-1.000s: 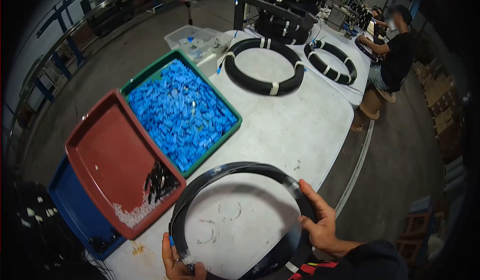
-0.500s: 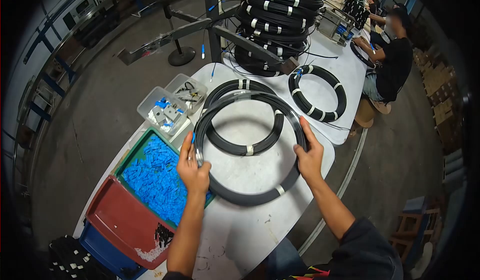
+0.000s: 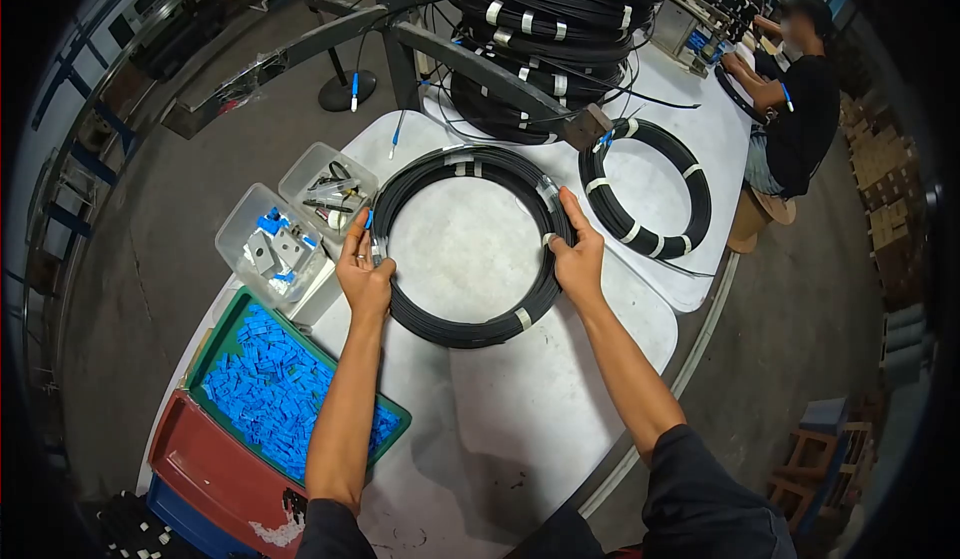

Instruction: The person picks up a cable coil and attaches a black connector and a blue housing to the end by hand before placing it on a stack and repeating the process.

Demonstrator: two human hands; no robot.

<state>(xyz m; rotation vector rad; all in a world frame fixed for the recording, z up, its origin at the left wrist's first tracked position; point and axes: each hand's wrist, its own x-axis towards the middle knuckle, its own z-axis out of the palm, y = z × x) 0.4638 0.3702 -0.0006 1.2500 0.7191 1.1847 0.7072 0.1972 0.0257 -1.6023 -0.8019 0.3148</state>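
Both hands grip a black cable coil (image 3: pixel 450 331), bound with pale tape bands, over the white table (image 3: pixel 560 389). My left hand (image 3: pixel 366 277) is closed round its left side, with a bit of blue showing by the fingers. On the opposite side, my right hand (image 3: pixel 580 259) holds the ring with the thumb on the inner edge and the fingers outside. A second coil lies directly beneath and is almost wholly hidden by the held one. Another taped coil (image 3: pixel 700 204) rests to the right.
A tall stack of coils (image 3: pixel 550 49) stands behind a metal bar (image 3: pixel 480 69). On the left are clear bins (image 3: pixel 245 259), a green tray (image 3: pixel 405 421) of blue pieces and a red tray (image 3: pixel 190 469). A co-worker (image 3: pixel 800 109) sits at the far right.
The held coil has gone forward and down, and now lines up over the coil on the table. Both hands moved with it, keeping their grip. The camera view has shifted slightly.
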